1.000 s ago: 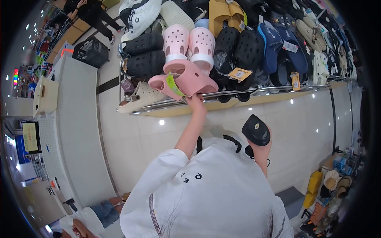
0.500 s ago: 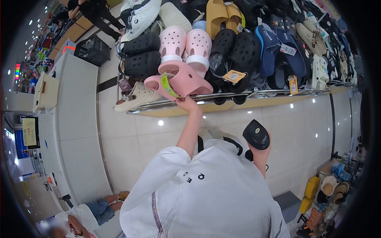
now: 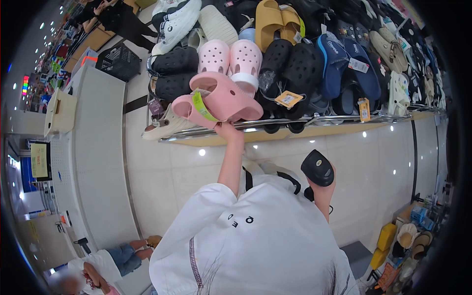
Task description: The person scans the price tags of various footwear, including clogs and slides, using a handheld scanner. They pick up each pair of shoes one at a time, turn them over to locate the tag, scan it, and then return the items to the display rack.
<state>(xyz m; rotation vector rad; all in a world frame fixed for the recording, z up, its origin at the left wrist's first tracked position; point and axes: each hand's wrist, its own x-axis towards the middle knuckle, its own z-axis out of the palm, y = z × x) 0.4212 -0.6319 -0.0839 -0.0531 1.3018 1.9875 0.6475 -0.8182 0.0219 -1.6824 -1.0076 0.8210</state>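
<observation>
- Head view: the left hand is raised toward 12 o'clock, its fingers clamped on the lower edge of a pair of pink slides.
- The slides are pale pink, smooth and thick-soled, with one broad strap each. They are stacked slightly askew, and a yellow-green tag band wraps across them on the side toward 9 o'clock.
- The pair sits just in front of the metal rail of the shoe rack, overlapping the row behind it.
- Directly behind the slides, toward 12 o'clock, stand pink perforated clogs. Black clogs lie toward 2 o'clock, with navy slides beyond them at 3 o'clock.
- The right hand is closed around the grip of a black handheld scanner, held low, well apart from the slides, toward 4 o'clock of them.
- A white counter runs along 9 o'clock, with a black basket on the floor at its far end.
- Another person crouches near 7 o'clock.
</observation>
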